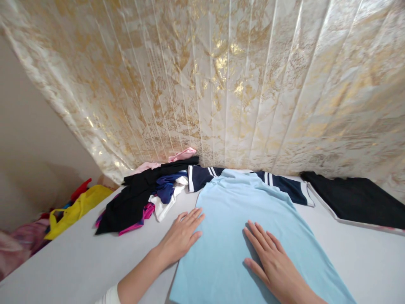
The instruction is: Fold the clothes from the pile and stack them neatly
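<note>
A light blue shirt (218, 261) with dark navy sleeves striped in white lies spread out on the white table, its lower part running off the bottom of the view. On its left edge rests my left hand (182, 236), palm down and flat, fingers pointing up and to the right. My right hand (272, 257) is over the middle of the shirt with its fingers spread; a shadow shows along its left side. Neither hand grips the fabric.
Left of the shirt lies a loose heap of clothes (133, 207) in black, pink, blue and white. At the right is a folded black garment (363, 198). A gold-patterned curtain (221, 84) hangs behind the white table (76, 261). Beyond the left edge sits a yellow cloth (76, 211).
</note>
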Demonstrator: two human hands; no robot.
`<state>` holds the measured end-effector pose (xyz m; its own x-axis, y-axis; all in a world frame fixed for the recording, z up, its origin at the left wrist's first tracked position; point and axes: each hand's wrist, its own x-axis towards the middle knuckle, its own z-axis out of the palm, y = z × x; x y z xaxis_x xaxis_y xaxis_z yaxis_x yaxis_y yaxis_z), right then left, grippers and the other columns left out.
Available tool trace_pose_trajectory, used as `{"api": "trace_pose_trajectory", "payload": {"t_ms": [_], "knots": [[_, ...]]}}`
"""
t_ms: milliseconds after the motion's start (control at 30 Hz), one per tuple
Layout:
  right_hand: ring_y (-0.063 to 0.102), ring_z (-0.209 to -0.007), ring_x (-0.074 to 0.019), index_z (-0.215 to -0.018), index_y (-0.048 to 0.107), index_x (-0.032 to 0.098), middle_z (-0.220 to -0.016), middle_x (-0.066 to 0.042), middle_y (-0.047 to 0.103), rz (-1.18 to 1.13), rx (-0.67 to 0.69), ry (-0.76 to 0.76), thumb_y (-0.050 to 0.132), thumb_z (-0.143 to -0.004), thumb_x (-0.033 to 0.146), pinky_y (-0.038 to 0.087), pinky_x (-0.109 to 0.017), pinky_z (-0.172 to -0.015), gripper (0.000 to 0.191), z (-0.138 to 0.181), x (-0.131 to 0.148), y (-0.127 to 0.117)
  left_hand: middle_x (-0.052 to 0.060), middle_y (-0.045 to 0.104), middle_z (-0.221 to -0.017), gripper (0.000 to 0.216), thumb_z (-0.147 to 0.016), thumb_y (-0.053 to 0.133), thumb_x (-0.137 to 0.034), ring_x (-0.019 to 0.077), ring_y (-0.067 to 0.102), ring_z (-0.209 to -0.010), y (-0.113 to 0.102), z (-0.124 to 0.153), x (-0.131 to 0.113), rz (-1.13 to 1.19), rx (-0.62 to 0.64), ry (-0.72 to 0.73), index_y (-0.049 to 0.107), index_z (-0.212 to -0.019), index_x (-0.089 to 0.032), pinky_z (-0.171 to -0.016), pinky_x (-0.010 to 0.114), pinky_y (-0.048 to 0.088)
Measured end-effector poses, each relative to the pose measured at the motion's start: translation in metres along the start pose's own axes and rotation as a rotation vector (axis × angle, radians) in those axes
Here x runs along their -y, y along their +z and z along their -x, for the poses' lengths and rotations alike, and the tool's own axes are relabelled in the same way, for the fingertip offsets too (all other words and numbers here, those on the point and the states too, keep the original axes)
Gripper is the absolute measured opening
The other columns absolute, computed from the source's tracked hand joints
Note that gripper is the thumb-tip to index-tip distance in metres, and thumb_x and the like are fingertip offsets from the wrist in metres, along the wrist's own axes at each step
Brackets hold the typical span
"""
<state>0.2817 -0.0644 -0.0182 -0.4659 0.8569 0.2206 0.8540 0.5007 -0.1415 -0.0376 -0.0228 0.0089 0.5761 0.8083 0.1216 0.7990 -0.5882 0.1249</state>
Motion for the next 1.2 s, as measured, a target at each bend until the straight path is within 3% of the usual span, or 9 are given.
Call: {"api": "trace_pose_trajectory", "payload": {"t_ms": [133, 233, 433, 567, 700, 867, 967, 1067, 1200], "knots": [[0.030, -0.141, -0.0258, -0.152, 0.021, 0.022, -0.155, -0.009, 0.025, -0.133, 0.029, -0.305, 0.045, -0.095, 0.048, 0.035, -0.041, -0.110, 0.067, 0.001, 0.039, -0.008, 0.007, 0.029, -0.154, 0.048, -0.102, 0.034, -0.039, 0.0199, 0.027, -0.141, 0.002, -0.002, 0.000, -0.011, -0.013, 0.004, 0.030, -0.147, -0.024, -0.110, 0.042, 0.029], [0.034, -0.139, -0.0249, -0.148, 0.033, 0.025, -0.152, -0.008, 0.033, -0.195, 0.117, -0.516, 0.044, -0.095, 0.051, 0.037, -0.036, -0.109, 0.061, -0.003, 0.062, -0.011, 0.008, 0.031, -0.154, 0.047, -0.102, 0.036, -0.036, 0.0200, 0.028, -0.141, 0.001, -0.003, 0.001, -0.015, -0.014, 0.006, 0.033, -0.146, -0.022, -0.110, 0.042, 0.029], [0.028, -0.141, -0.0280, -0.147, 0.035, 0.026, -0.154, -0.008, 0.025, -0.189, 0.238, -0.372, 0.040, -0.097, 0.048, 0.032, -0.043, -0.112, 0.056, -0.010, 0.061, -0.011, 0.006, 0.030, -0.154, 0.044, -0.102, 0.034, -0.024, 0.0189, 0.025, -0.142, -0.010, 0.002, -0.020, 0.040, -0.029, 0.041, 0.033, -0.146, -0.023, -0.113, 0.042, 0.027], [0.026, -0.141, -0.0283, -0.149, 0.029, 0.026, -0.154, -0.007, 0.023, -0.226, 0.237, -0.361, 0.043, -0.095, 0.051, 0.031, -0.044, -0.113, 0.061, -0.011, 0.059, -0.011, 0.005, 0.024, -0.156, 0.050, -0.102, 0.036, -0.034, 0.0200, 0.023, -0.143, -0.010, 0.013, -0.048, 0.120, 0.024, 0.057, 0.024, -0.150, -0.024, -0.113, 0.040, 0.029], [0.025, -0.142, -0.0273, -0.150, 0.026, 0.026, -0.155, -0.007, 0.021, -0.134, 0.195, -0.221, 0.039, -0.096, 0.051, 0.033, -0.046, -0.112, 0.060, -0.003, 0.031, -0.010, 0.007, 0.018, -0.157, 0.059, -0.100, 0.039, -0.045, 0.0254, 0.021, -0.144, -0.004, 0.021, -0.056, 0.098, 0.071, 0.084, 0.019, -0.151, -0.025, -0.114, 0.044, 0.026], [0.031, -0.140, -0.0299, -0.146, 0.036, 0.026, -0.153, -0.005, 0.029, 0.058, 0.074, 0.121, 0.039, -0.093, 0.058, 0.035, -0.053, -0.109, 0.062, 0.023, -0.060, -0.004, 0.007, 0.013, -0.157, 0.059, -0.100, 0.040, -0.043, 0.0277, 0.020, -0.144, -0.004, 0.021, -0.050, 0.081, 0.138, 0.054, 0.017, -0.152, -0.026, -0.114, 0.048, 0.025], [0.036, -0.137, -0.0289, -0.144, 0.041, 0.026, -0.152, -0.005, 0.033, 0.080, 0.059, 0.205, 0.038, -0.092, 0.061, 0.040, -0.049, -0.107, 0.063, 0.036, -0.101, -0.014, 0.009, 0.013, -0.157, 0.062, -0.096, 0.049, -0.036, 0.0299, 0.019, -0.143, -0.011, 0.012, -0.055, 0.093, 0.191, 0.022, 0.022, -0.151, -0.025, -0.113, 0.051, 0.027], [0.038, -0.137, -0.0258, -0.144, 0.040, 0.028, -0.152, -0.003, 0.035, 0.032, 0.090, 0.186, 0.036, -0.094, 0.058, 0.042, -0.045, -0.107, 0.059, 0.031, -0.107, -0.031, 0.010, 0.014, -0.157, 0.063, -0.095, 0.052, -0.035, 0.0287, 0.020, -0.143, -0.017, -0.010, -0.072, 0.145, 0.202, 0.080, 0.025, -0.150, -0.023, -0.113, 0.049, 0.027], [0.037, -0.138, -0.0239, -0.143, 0.043, 0.027, -0.150, -0.004, 0.039, -0.055, 0.122, 0.083, 0.037, -0.095, 0.053, 0.037, -0.043, -0.110, 0.055, -0.005, -0.090, -0.040, 0.011, 0.019, -0.156, 0.062, -0.096, 0.047, -0.046, 0.0271, 0.021, -0.144, -0.011, -0.052, -0.102, 0.255, 0.209, 0.305, 0.026, -0.150, -0.022, -0.114, 0.048, 0.022]]}}
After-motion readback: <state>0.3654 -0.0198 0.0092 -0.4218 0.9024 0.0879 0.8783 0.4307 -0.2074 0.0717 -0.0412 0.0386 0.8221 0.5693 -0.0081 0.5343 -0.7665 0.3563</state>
